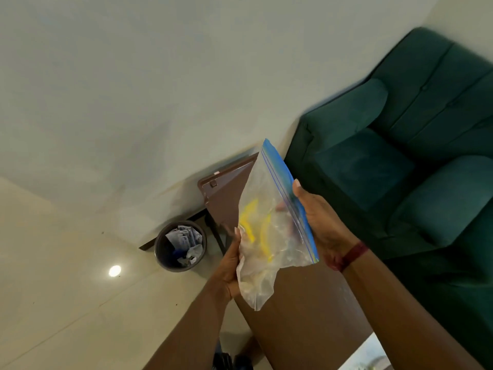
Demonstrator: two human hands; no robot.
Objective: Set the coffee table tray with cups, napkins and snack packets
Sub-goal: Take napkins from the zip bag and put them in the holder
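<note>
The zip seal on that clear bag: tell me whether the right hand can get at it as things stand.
Probably yes. The right hand already grips the clear bag along its blue zip seal, with nothing covering the strip. The left hand holds the bag's lower part, clear of the seal.

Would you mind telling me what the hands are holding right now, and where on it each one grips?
Both hold a clear zip bag: the right hand at its blue zip edge, the left hand at the crumpled bottom.
</note>
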